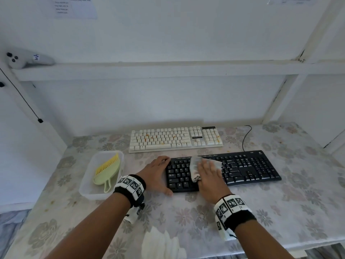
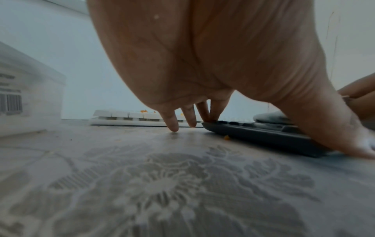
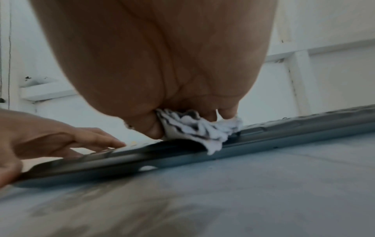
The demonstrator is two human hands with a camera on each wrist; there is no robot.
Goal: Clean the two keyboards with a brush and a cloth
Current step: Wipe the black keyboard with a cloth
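Note:
A black keyboard lies near me on the flowered table, and a white keyboard with orange crumbs lies behind it. My left hand braces the black keyboard's left end, fingers straight on the far corner and thumb on the near edge. My right hand presses a bunched grey-white cloth onto the keys left of centre, thumb tucked in its fold. The right wrist view shows the cloth crumpled under my fingers on the keyboard. A yellow-green brush lies in a clear tub.
The tub stands left of the black keyboard. An orange crumb lies by that keyboard's left edge. A black cable runs back on the right. A white shelf beam crosses above, with a controller on it. White posts frame the right side.

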